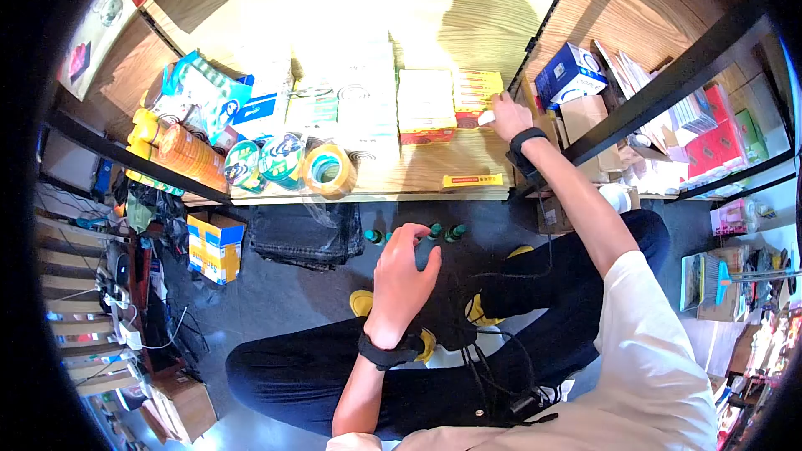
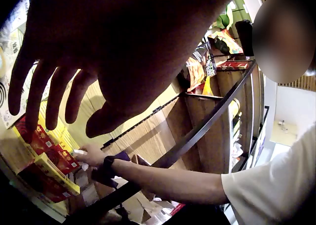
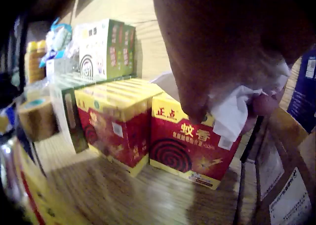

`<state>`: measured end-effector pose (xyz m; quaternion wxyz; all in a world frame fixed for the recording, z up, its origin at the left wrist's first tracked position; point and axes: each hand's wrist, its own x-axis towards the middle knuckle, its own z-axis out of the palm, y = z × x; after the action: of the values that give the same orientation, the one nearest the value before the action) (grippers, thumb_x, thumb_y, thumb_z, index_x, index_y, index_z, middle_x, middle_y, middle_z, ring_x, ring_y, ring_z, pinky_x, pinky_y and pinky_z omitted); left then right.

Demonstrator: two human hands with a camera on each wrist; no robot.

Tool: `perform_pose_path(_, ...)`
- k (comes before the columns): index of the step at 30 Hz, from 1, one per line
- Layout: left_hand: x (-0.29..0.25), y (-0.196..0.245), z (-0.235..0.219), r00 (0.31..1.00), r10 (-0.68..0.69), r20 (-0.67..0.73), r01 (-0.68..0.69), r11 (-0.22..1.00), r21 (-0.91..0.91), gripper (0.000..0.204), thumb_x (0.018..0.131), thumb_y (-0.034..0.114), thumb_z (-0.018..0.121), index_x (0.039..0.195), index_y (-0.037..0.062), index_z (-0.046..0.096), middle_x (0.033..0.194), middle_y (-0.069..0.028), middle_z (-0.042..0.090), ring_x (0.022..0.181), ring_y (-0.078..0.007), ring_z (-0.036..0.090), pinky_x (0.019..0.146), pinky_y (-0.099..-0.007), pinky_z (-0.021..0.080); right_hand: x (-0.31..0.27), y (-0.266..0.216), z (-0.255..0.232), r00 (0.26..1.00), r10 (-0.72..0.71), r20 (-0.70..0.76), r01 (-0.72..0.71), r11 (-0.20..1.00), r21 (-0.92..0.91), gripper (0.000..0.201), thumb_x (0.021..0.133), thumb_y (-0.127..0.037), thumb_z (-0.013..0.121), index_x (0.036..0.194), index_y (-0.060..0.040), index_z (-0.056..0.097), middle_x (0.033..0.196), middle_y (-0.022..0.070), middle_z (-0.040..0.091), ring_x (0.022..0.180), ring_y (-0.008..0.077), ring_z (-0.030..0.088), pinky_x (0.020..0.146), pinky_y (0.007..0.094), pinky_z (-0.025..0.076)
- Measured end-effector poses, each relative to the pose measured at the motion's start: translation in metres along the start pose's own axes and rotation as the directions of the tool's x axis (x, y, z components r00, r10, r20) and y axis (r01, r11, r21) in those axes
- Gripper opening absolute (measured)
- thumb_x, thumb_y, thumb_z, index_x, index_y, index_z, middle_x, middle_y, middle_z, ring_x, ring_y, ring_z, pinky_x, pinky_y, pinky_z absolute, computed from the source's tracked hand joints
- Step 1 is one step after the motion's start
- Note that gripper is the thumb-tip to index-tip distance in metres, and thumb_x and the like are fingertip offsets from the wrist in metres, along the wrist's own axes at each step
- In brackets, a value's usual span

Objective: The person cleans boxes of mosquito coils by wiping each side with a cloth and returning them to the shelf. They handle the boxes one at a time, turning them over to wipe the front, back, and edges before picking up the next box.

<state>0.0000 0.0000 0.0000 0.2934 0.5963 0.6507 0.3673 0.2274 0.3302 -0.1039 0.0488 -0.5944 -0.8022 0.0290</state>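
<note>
My right hand (image 1: 511, 119) holds a crumpled white tissue (image 3: 231, 113) at the right-hand stack of red-and-yellow mosquito coil boxes (image 1: 477, 88). In the right wrist view, the tissue hangs over the top front corner of that stack. Just left of it stands another stack of mosquito coil boxes (image 3: 116, 128) of the same kind. My left hand (image 1: 405, 271) hovers in front of the shelf, above my legs, holding nothing. Its fingers (image 2: 48, 99) show spread and loosely bent in the left wrist view. A single yellow box (image 1: 472, 180) lies at the shelf's front edge.
White-and-green boxes (image 1: 366, 108), tape rolls (image 1: 331, 170) and orange containers (image 1: 190, 154) occupy the shelf's left side. A black metal post (image 1: 660, 79) stands right of my right arm, with a blue box (image 1: 571, 75) behind it. Small green-capped bottles (image 1: 455, 233) stand on the floor.
</note>
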Motion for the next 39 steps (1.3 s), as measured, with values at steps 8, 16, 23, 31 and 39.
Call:
perform_pose_path(8,0.002,-0.003,0.005,1.0,-0.013,0.029,0.014,0.999,-0.032,0.028,0.089,0.01,0.071,0.114,0.0027,0.059,0.11,-0.0167,0.066,0.107,-0.0379,0.065,0.088,-0.0448,0.054,0.003,0.006,0.023,0.981,-0.154,-0.119,0.127,0.969,-0.212,0.021,0.091,-0.007,0.059,0.111,-0.0031,0.06,0.108,0.016,0.063,0.083,0.0343,0.075,0.07,0.0464,0.062)
perform_pose_path(16,0.006,-0.003,0.003,0.998,-0.02,0.052,0.021,1.0,-0.01,0.028,0.09,0.011,0.07,0.115,0.0021,0.058,0.111,-0.0166,0.066,0.108,-0.0383,0.064,0.089,-0.0446,0.053,0.0,0.003,0.026,0.947,-0.206,-0.245,0.168,0.971,-0.168,0.024,0.091,-0.006,0.057,0.114,-0.0081,0.061,0.11,0.0163,0.06,0.086,0.0329,0.074,0.07,0.0452,0.061)
perform_pose_path(23,0.004,-0.003,0.004,0.999,-0.024,0.029,0.024,1.0,0.0,0.029,0.088,0.01,0.072,0.114,0.0017,0.062,0.108,-0.0172,0.068,0.103,-0.0341,0.067,0.089,-0.0416,0.053,-0.001,-0.003,0.02,0.981,-0.151,-0.122,0.131,0.979,-0.155,0.024,0.091,-0.008,0.058,0.115,-0.0091,0.06,0.112,0.0167,0.06,0.09,0.0335,0.073,0.072,0.0458,0.06)
perform_pose_path(31,0.004,-0.002,0.004,0.998,-0.025,0.05,0.025,1.0,-0.008,0.029,0.089,0.01,0.071,0.114,0.0021,0.06,0.11,-0.0168,0.067,0.105,-0.0362,0.066,0.089,-0.043,0.053,-0.004,-0.002,0.021,0.959,-0.2,-0.202,0.189,0.979,-0.072,0.025,0.094,-0.007,0.055,0.118,-0.0068,0.059,0.113,0.0144,0.061,0.091,0.0348,0.073,0.072,0.0461,0.06)
perform_pose_path(39,0.003,-0.003,0.004,1.0,-0.002,0.019,0.002,1.0,-0.017,0.028,0.088,0.009,0.072,0.114,0.0026,0.062,0.109,-0.016,0.068,0.102,-0.034,0.067,0.088,-0.0412,0.053,0.004,0.006,0.033,0.987,-0.156,-0.039,0.146,0.971,-0.189,0.021,0.094,-0.01,0.053,0.112,-0.0082,0.064,0.108,0.0145,0.068,0.09,0.0333,0.074,0.072,0.0454,0.06)
